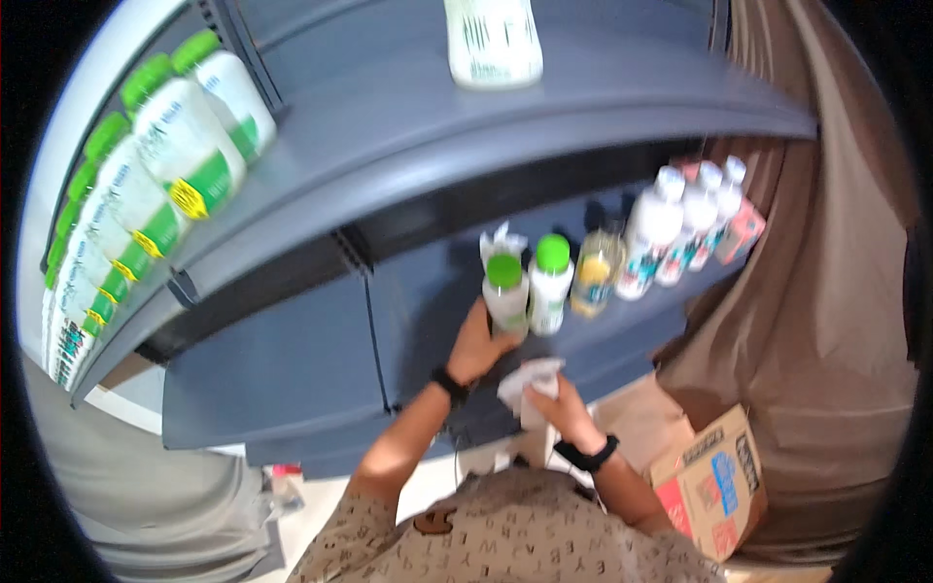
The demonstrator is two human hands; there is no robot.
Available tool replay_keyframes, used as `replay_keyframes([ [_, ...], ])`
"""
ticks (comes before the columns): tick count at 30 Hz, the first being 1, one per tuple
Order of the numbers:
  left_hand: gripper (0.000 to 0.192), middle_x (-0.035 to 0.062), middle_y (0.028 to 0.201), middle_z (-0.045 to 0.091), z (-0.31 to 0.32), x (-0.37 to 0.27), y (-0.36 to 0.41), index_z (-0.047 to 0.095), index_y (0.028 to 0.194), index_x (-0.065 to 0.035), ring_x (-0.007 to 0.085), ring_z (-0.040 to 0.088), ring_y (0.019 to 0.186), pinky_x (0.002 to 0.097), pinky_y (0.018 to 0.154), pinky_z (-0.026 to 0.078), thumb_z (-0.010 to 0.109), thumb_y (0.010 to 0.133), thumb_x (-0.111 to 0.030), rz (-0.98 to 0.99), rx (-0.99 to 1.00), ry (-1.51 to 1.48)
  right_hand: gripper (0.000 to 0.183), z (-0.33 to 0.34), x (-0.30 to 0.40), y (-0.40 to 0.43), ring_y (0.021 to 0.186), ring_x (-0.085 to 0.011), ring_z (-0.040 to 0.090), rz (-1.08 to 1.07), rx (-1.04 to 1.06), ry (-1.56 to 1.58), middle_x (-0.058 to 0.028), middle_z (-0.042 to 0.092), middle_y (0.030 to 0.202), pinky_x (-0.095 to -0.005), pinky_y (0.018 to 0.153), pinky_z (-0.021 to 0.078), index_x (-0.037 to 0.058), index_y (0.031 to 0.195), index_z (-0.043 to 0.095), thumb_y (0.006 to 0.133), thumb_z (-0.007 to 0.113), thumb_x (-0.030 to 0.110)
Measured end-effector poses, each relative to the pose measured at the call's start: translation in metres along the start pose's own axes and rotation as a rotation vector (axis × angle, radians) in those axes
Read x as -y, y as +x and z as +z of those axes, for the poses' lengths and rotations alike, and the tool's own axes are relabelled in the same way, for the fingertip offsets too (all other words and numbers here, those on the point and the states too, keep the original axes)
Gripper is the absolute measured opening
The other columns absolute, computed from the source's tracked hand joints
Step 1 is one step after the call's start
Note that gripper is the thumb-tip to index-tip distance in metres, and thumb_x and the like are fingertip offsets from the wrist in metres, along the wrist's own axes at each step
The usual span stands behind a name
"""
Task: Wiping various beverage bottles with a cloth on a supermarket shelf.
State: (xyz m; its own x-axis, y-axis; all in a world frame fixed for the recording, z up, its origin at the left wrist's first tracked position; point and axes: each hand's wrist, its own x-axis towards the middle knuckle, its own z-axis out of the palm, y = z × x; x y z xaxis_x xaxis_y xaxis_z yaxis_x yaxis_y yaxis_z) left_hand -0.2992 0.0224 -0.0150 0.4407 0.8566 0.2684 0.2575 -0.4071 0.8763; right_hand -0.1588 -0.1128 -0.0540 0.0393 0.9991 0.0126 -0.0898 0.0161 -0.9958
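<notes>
My left hand (477,346) is around the lower part of a white plastic bottle with a green cap (504,295), which stands at the lower shelf's front. Right beside it is a second green-capped white bottle (550,288). A crumpled white wrapper or tissue (503,242) shows just behind the held bottle. In my right hand (565,408) is a crumpled white cloth or tissue (531,382), held in front of the shelf edge. A clear bottle with a yellowish label (596,273) is to the right of the green-capped pair.
White pump or capped bottles (654,233) and a pink box (742,232) line the lower shelf's right end. The upper shelf (379,138) overhangs, bearing several green-capped bottles (186,142) and one white bottle (496,44). A cardboard box (711,484) sits on the floor beside a brown curtain (809,328).
</notes>
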Motion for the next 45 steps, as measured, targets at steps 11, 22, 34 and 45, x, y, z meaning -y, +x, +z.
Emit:
replay_keyframes([
  [11, 0.043, 0.0131, 0.117, 0.050, -0.074, -0.199, -0.054, 0.057, 0.108, -0.0066, 0.0291, 0.048, 0.111, 0.0371, 0.094, 0.038, 0.077, 0.070, -0.015, 0.581, 0.198, 0.008, 0.036, -0.052, 0.245, -0.004, 0.088, -0.0236, 0.063, -0.442, -0.124, 0.307, -0.0140, 0.060, 0.105, -0.0370, 0.072, 0.0551, -0.0026, 0.117, 0.048, 0.091, 0.054, 0.023],
  [22, 0.070, 0.0183, 0.133, 0.034, -0.110, -0.305, 0.030, 0.022, 0.135, 0.0087, 0.0225, 0.035, 0.124, 0.0347, 0.104, 0.028, 0.062, 0.085, -0.021, 0.399, -0.011, -0.598, 0.045, -0.019, 0.488, 0.109, 0.104, -0.0152, 0.055, -0.905, 0.088, -0.178, -0.0081, 0.058, 0.111, -0.0317, 0.090, 0.0428, 0.0000, 0.116, 0.051, 0.094, 0.046, 0.040],
  [34, 0.067, 0.0152, 0.125, 0.044, -0.104, -0.303, 0.046, 0.024, 0.133, 0.0076, 0.0207, 0.042, 0.117, 0.0333, 0.101, 0.031, 0.063, 0.085, -0.019, 0.405, 0.043, -0.672, 0.035, 0.036, 0.503, 0.151, 0.085, -0.0148, 0.060, -0.824, 0.045, -0.632, -0.0055, 0.063, 0.092, -0.0291, 0.076, 0.0473, 0.0021, 0.101, 0.060, 0.077, 0.070, 0.026],
  [45, 0.074, 0.0249, 0.110, 0.050, -0.102, -0.293, 0.004, 0.034, 0.126, 0.0035, 0.0407, 0.052, 0.098, 0.0443, 0.084, 0.044, 0.074, 0.068, -0.017, 0.869, -0.516, 0.170, 0.021, 0.069, 0.464, 0.009, 0.080, -0.0169, 0.059, -1.133, 0.144, -0.291, -0.0060, 0.059, 0.083, -0.0293, 0.074, 0.0462, 0.0009, 0.094, 0.056, 0.081, 0.061, 0.017],
])
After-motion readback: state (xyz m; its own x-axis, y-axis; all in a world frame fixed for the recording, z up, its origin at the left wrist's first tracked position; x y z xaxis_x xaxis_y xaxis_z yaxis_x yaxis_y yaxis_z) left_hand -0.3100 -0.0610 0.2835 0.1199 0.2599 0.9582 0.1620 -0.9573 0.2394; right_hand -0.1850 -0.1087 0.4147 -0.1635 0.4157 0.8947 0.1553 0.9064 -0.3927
